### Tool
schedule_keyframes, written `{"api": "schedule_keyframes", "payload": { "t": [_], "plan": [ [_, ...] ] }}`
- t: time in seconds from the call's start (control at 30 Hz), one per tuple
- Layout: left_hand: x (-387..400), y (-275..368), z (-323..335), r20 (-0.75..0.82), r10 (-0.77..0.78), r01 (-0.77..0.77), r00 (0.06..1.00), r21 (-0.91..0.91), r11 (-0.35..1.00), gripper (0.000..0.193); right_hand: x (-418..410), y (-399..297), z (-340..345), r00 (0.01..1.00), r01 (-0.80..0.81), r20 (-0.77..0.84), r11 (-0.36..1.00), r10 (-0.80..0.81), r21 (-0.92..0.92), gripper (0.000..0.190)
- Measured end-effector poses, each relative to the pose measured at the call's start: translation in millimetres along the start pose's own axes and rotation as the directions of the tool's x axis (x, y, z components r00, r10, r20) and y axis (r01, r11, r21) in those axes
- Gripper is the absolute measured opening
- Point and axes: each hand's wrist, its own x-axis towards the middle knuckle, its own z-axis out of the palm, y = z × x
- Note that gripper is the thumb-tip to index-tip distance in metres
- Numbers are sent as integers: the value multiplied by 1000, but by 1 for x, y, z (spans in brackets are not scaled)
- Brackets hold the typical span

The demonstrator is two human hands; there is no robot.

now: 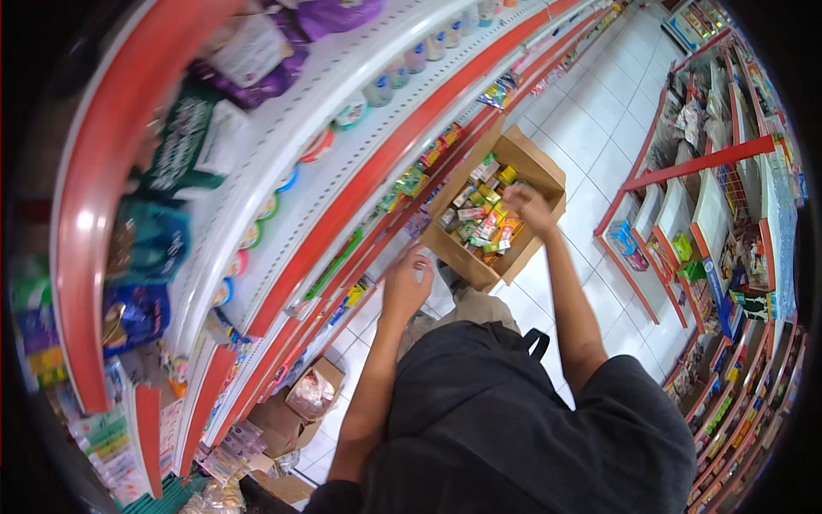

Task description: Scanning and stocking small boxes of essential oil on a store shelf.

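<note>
An open cardboard box point(548, 168) stands on the tiled floor before me, its flaps raised. Inside lies a loose heap of small colourful cartons point(486, 209), mostly yellow, green, white and orange. My right hand point(530, 207) hangs over the box's right side, fingers bent towards the heap; whether it pinches a carton is not clear. Left of the box, beside the lower shelves, my left hand point(409, 281) is raised with its thumb and fingers loosely curved. Nothing shows between them. Packets in green and yellow wrapping point(411, 182) line the low shelf beside the box.
White shelving with red edge strips point(359, 225) curves along my left, holding small jars point(379, 91) and pouches point(149, 241). More shelving point(684, 212) stands across the aisle. Behind me, another carton point(316, 389) with a plastic-wrapped item sits on the tiles point(594, 122).
</note>
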Motion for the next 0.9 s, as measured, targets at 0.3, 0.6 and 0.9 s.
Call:
{"api": "schedule_keyframes", "payload": {
  "t": [0.3,0.6,0.9],
  "plan": [
    [39,-86,171,560,-245,-4,791,405,914,83,67,215,24,882,-470,42,872,469,139,27],
    [24,-96,186,479,-234,52,846,364,930,76,183,160,40,894,-427,87,774,441,468,76],
    [3,-99,151,462,-371,437,806,-42,898,59,202,168,56,774,-456,149,378,616,806,41]
  ]
}}
